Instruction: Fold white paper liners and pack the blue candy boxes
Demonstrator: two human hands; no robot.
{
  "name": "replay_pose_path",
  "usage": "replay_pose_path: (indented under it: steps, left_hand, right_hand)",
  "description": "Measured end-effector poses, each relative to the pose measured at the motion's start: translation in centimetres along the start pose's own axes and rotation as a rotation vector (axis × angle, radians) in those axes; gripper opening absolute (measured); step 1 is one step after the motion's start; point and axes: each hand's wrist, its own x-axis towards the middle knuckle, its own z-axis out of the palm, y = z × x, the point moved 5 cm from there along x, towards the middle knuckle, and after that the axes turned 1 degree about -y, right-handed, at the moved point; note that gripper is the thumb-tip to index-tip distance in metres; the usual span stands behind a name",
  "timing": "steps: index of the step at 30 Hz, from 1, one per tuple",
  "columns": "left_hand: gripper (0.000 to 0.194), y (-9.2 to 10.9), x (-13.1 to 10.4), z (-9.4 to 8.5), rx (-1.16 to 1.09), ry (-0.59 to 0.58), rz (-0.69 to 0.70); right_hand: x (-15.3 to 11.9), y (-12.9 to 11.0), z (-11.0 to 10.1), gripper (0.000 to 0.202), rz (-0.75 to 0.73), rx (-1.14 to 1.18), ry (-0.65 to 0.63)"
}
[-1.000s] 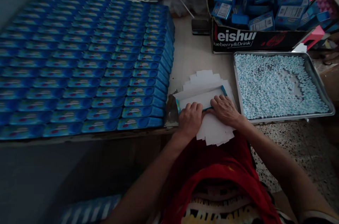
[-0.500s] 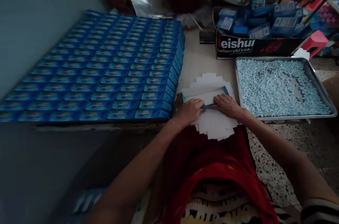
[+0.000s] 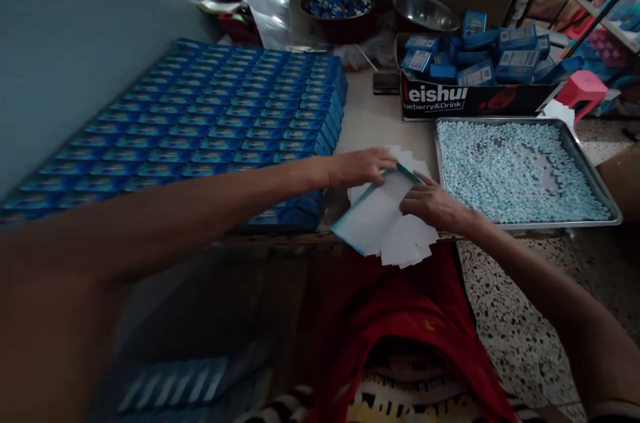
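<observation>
A white card with blue folded edges [image 3: 373, 213] lies turned at an angle on a stack of white cards [image 3: 410, 246] at the table's front edge. At its far side, my left hand [image 3: 363, 167] has its fingers closed over the blue edge. My right hand [image 3: 434, 204] grips the right side of the card, fingers bent and thumb hidden. Close by on the right, a metal tray [image 3: 505, 226] holds many small pale blue and white pieces. To the left stand rows of blue packs [image 3: 240, 123], packed tightly together.
Behind the tray, an open black carton [image 3: 480, 101] holds loose blue boxes. A bowl of blue pieces [image 3: 340, 15] and a shiny metal bowl [image 3: 425, 15] stand at the back. A dark flat object [image 3: 387, 83] lies beside the carton. A pink object [image 3: 583, 93] is at right.
The card has turned from roughly level to slanting, its near left corner now toward me. My left hand has moved from its near edge to its far edge, the forearm crossing the blue packs.
</observation>
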Motion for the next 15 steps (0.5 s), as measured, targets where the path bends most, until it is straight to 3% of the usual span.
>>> replay_pose_path:
  steps: [3, 6, 9, 11, 15]
  left_hand:
    - [0.036, 0.6, -0.2, -1.8, 0.050, -0.043, -0.209]
    - [0.037, 3.9, -3.2, -1.5, 0.179, 0.120, -0.553]
    - [0.034, 8.4, -6.4, 3.1, 0.163, 0.227, -0.619]
    - [0.041, 10.0, -7.8, 6.4, 0.163, 0.315, -0.621]
    - [0.047, 9.5, -8.1, 10.3, 0.196, 0.397, -0.628]
  right_hand:
    - [0.9, -0.6, 2.2, 0.031, 0.204, -0.002, 0.040]
    - [1.5, -1.1, 3.1, 0.036, 0.350, -0.002, 0.034]
    - [2.1, -1.3, 3.5, 0.038, 0.363, 0.063, 0.015]
    - [2.4, -0.6, 3.8, 0.034, 0.395, 0.171, 0.024]
    - [3.1, 1.3, 4.7, 0.019, 0.484, 0.336, 0.002]
